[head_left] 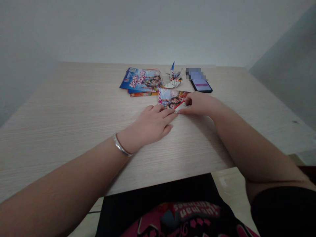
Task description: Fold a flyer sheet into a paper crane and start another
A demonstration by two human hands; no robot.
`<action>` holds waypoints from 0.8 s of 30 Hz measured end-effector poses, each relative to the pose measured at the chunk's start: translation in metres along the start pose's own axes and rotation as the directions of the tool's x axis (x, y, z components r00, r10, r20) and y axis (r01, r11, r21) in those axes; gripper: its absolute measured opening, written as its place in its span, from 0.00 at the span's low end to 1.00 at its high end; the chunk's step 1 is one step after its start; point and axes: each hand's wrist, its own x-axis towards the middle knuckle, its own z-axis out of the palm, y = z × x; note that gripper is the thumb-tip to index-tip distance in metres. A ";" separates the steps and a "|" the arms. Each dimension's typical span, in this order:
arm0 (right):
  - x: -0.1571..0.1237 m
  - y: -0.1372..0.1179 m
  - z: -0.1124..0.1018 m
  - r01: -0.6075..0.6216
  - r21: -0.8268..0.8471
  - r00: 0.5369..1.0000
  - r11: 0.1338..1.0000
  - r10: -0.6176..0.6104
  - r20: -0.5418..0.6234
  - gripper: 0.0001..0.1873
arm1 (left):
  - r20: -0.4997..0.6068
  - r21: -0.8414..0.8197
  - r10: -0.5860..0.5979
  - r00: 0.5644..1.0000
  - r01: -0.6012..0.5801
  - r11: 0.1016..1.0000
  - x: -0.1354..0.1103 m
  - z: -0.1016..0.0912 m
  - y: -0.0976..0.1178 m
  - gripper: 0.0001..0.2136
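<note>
A colourful printed sheet of paper (170,96) lies flat on the table, its right corner folded over to show a white underside. My left hand (153,123) rests along the sheet's near edge, palm down, fingers stretched out. At the folded corner, my right hand (197,103) pinches the paper between thumb and curled fingers. Just beyond the sheet stands a folded paper crane (174,79) made of similar printed paper, with a pointed blue tip. The right fingertips partly cover the fold.
A stack of blue printed flyers (140,80) lies behind and left of the sheet. To the right, a phone (201,82) with a lit screen lies on the pale wooden table (74,108). A wall (148,29) rises behind the table's far edge.
</note>
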 end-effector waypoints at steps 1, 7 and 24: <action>0.000 0.001 -0.002 -0.011 -0.009 1.000 1.000 0.011 0.018 0.26 | -0.005 0.002 0.003 1.000 -0.003 1.000 0.000 0.000 0.000 0.24; -0.002 0.011 -0.014 -0.083 -0.110 0.991 0.990 0.094 0.096 0.21 | -0.004 0.000 -0.007 1.000 0.007 1.000 -0.001 -0.001 0.000 0.23; -0.002 0.041 -0.025 -0.147 -0.015 0.982 0.989 0.147 0.121 0.12 | -0.021 -0.038 0.020 1.000 -0.021 0.999 -0.003 0.004 -0.005 0.24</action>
